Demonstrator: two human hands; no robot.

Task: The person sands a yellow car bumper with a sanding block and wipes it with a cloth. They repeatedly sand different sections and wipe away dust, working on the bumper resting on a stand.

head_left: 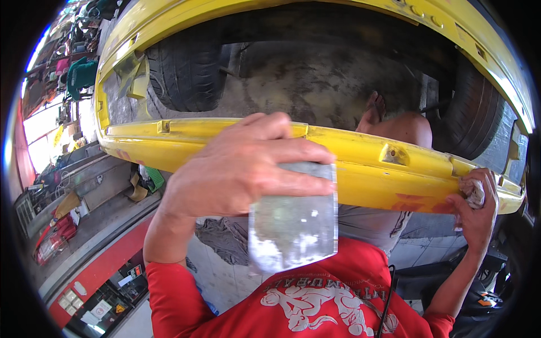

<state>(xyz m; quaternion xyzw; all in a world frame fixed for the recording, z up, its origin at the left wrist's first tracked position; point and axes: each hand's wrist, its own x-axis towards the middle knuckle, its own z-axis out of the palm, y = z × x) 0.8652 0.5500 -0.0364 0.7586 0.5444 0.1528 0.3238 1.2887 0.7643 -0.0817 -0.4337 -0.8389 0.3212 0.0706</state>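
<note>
1. Bumper [360,181] crosswise before the person; behind it, left tyre [183,76] and right tyre [476,115].
2. Foot [373,108] between the tyres.
3. Left hand [242,166], holding metal plate [296,228], before the bumper's middle.
4. Right hand [478,217], holding rag [474,194], near its right end.

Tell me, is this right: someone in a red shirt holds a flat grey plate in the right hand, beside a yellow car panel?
Not quite: in the head view, the flat grey plate is in the left hand; the right hand holds a crumpled whitish wad. The red shirt and the yellow car panel are as you say.
</note>
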